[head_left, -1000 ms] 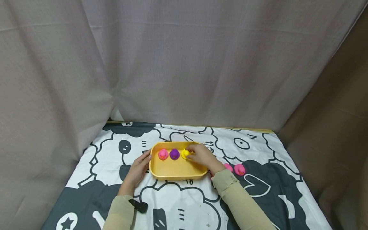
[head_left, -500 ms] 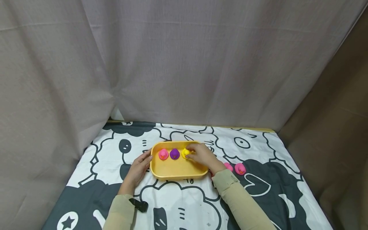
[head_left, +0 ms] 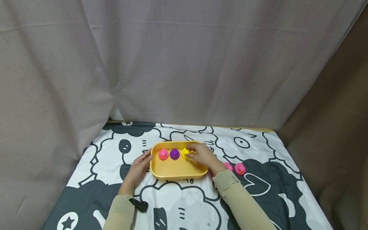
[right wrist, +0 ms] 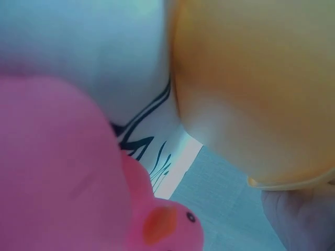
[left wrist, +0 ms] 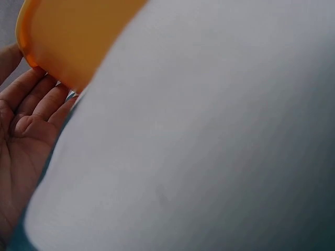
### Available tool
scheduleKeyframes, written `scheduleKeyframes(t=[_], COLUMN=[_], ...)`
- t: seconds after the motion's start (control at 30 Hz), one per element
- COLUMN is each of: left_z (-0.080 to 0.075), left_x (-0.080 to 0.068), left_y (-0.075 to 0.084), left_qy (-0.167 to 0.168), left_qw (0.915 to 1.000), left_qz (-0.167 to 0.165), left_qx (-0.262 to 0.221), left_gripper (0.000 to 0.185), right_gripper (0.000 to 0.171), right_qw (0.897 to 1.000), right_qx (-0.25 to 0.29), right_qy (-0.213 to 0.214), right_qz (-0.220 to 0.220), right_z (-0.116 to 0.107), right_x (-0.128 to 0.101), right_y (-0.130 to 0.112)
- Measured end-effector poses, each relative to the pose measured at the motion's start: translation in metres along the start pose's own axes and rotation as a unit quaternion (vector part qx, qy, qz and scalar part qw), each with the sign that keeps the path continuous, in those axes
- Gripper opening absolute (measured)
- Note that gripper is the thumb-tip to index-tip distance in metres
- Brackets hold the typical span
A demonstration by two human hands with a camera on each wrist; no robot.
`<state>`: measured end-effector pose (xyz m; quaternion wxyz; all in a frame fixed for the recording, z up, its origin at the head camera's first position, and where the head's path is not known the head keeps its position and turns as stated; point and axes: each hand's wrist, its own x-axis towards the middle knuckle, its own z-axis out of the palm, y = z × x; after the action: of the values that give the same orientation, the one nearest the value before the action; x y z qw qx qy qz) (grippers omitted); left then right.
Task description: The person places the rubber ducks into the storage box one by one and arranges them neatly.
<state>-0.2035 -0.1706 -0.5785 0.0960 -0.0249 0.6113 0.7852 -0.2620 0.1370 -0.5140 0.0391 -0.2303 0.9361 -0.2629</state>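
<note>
In the head view a yellow tray (head_left: pixel 178 174) lies in the middle of the cloth. My left hand (head_left: pixel 136 171) holds its left side, thumb at the rim and fingers against the outside, as the left wrist view shows with the tray (left wrist: pixel 78 36). Over the tray's back right part, my right hand (head_left: pixel 202 156) pinches a small yellow rubber duck (head_left: pixel 184 153) between thumb and fingers, which partly cover it. Left of that duck sit a purple duck (head_left: pixel 174 154) and a pink duck (head_left: pixel 163 154), making a row inside the tray.
Two pink ducks, one a whole pink duck (head_left: pixel 240 168) and one partly hidden pink duck (head_left: pixel 228 166), sit beside my right forearm. A bit of red shows near that wrist. The patterned cloth (head_left: pixel 184 204) covers the table; a grey curtain (head_left: pixel 184 64) hangs behind.
</note>
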Motion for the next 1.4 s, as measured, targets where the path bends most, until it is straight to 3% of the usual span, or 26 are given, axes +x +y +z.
scheduleKeyframes(t=[0.23, 0.57, 1.4], left_z=[0.0, 0.001, -0.001], left_x=[-0.002, -0.001, 0.0], left_y=[0.001, 0.001, 0.001], left_qy=[0.002, 0.0, -0.004], left_qw=[1.0, 1.0, 0.9999], left_qz=[0.001, -0.003, 0.003], left_qx=[0.004, -0.003, -0.009], left_gripper=[0.054, 0.059, 0.054], right_gripper=[0.033, 0.038, 0.035], right_qw=[1.0, 0.996, 0.99], right_qx=[0.018, 0.078, 0.118], right_qy=[0.016, 0.049, 0.079], right_qz=[-0.013, 0.006, 0.011], right_z=[0.0, 0.0, -0.009], right_x=[-0.002, -0.005, -0.017], right_y=[0.002, 0.009, 0.011])
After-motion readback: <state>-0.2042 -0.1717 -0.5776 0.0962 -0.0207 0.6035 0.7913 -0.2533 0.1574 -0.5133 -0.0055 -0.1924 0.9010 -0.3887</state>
